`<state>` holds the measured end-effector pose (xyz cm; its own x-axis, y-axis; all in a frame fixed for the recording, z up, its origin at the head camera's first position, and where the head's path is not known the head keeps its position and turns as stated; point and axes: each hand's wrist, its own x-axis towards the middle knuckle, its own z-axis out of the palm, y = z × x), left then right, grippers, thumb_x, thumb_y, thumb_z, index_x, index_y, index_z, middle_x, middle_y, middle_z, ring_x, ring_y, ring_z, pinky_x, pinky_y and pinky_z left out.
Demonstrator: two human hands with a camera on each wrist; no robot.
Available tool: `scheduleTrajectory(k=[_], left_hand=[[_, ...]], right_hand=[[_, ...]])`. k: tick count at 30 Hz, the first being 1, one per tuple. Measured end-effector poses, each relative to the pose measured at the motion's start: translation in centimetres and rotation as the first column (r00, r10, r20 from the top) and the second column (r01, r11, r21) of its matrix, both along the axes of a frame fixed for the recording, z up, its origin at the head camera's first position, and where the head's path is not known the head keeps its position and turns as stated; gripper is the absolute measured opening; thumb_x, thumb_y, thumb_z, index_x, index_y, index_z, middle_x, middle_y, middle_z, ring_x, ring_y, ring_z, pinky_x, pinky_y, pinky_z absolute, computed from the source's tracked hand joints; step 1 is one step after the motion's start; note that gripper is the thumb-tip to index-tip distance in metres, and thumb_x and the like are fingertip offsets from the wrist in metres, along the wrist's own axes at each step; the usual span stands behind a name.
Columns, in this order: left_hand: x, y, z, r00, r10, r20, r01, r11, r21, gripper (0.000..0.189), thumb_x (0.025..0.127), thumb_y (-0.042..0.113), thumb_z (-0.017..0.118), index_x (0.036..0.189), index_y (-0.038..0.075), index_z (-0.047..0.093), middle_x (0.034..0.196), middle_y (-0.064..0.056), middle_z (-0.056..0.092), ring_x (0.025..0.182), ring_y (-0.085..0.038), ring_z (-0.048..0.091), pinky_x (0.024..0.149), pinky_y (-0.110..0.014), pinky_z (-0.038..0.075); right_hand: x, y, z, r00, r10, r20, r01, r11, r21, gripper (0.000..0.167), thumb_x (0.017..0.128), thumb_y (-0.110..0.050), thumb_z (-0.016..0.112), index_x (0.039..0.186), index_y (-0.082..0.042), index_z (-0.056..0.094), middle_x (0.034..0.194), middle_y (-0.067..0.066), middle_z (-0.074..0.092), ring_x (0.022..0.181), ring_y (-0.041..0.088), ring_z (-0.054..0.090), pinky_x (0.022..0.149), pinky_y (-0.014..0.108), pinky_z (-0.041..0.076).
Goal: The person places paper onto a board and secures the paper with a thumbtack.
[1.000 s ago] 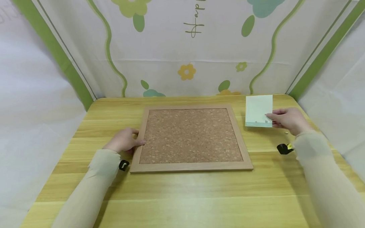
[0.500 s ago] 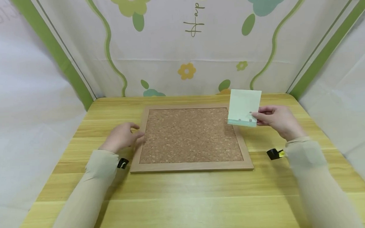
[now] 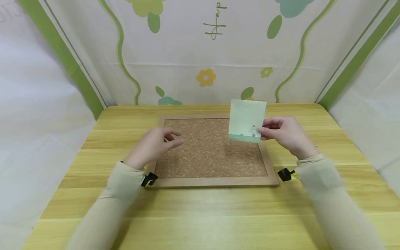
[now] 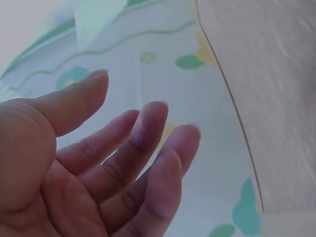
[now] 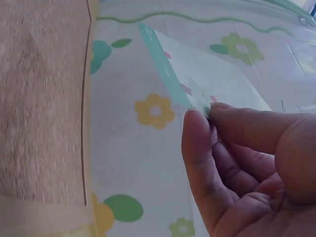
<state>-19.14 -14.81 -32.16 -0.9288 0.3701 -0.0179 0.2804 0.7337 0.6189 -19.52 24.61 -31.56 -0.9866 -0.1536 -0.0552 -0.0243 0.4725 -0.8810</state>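
A pale green note sheet (image 3: 247, 119) with a teal strip along its bottom edge hangs above the right part of the cork board (image 3: 201, 150). My right hand (image 3: 284, 133) pinches its lower right corner between thumb and fingertips; the right wrist view shows the same pinch on the note sheet (image 5: 212, 74). Over the board's left side hovers my left hand (image 3: 157, 143), holding nothing. In the left wrist view the left hand (image 4: 108, 168) has its fingers loosely bent and the thumb apart. The wooden-framed board lies flat on the table.
The wood-grain table (image 3: 203, 220) extends around the board. A tiny shiny object (image 3: 316, 146) lies to the right, beyond the right hand. Behind the table hangs a white curtain (image 3: 171, 48) with flower prints. Black wrist cameras (image 3: 285, 174) sit at both cuffs.
The right hand has carried the note sheet leftward, from beside the board to over it. My left hand has let go of the board's left frame edge and moved right above the cork.
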Motion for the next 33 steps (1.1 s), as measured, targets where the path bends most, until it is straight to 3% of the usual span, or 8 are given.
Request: scheduleTrajectory(k=[9,16,22,28,33], left_hand=[[0.5,3.2,0.4,0.998,-0.070,0.005,0.070,0.993,0.093,0.036,0.094,0.032,0.070,0.126,0.015,0.068,0.099,0.002,0.070,0.088,-0.017,0.065,0.074,-0.034,0.054],[0.7,4.4,-0.2,0.995,-0.103,0.011,0.101,0.989,0.107,0.036,0.093,0.034,0.071,0.124,0.014,0.070,0.096,0.005,0.071,0.088,-0.016,0.066,0.074,-0.031,0.054],[0.7,4.8,-0.9,0.994,-0.111,0.010,0.109,0.986,0.122,0.035,0.093,0.034,0.072,0.121,0.013,0.071,0.095,0.006,0.071,0.088,-0.017,0.066,0.075,-0.033,0.053],[0.6,5.1,-1.3,0.989,-0.143,-0.019,0.145,0.980,0.138,0.016,0.093,0.029,0.072,0.094,0.013,0.072,0.088,0.005,0.071,0.083,-0.017,0.067,0.072,-0.033,0.053],[0.8,5.1,-1.2,0.990,-0.143,0.002,0.142,0.982,0.124,0.020,0.093,0.026,0.072,0.079,0.013,0.067,0.081,0.003,0.070,0.069,-0.014,0.061,0.061,-0.030,0.048]], right_hand=[[0.5,-3.2,-0.6,0.996,0.089,-0.028,-0.090,0.996,-0.005,0.028,0.093,-0.020,0.073,0.108,0.003,0.070,0.097,0.013,0.073,0.083,0.028,0.072,0.079,0.035,0.057],[0.9,-5.0,-1.0,0.987,0.159,-0.033,-0.160,0.987,-0.024,0.021,0.092,-0.015,0.073,0.103,0.003,0.070,0.092,0.015,0.071,0.085,0.036,0.070,0.076,0.036,0.058],[1.2,-5.9,-1.1,0.982,0.185,-0.032,-0.186,0.983,-0.010,0.019,0.092,-0.015,0.073,0.103,0.000,0.071,0.092,0.012,0.071,0.083,0.032,0.071,0.074,0.032,0.057],[1.3,-6.7,-1.6,0.973,0.227,-0.031,-0.228,0.974,-0.020,0.017,0.092,-0.013,0.073,0.102,0.000,0.071,0.092,0.012,0.071,0.082,0.031,0.070,0.073,0.035,0.058],[1.3,-7.2,-2.1,0.971,0.235,-0.040,-0.237,0.971,-0.035,0.016,0.092,-0.011,0.073,0.102,0.001,0.071,0.092,0.013,0.070,0.081,0.031,0.070,0.073,0.038,0.058]])
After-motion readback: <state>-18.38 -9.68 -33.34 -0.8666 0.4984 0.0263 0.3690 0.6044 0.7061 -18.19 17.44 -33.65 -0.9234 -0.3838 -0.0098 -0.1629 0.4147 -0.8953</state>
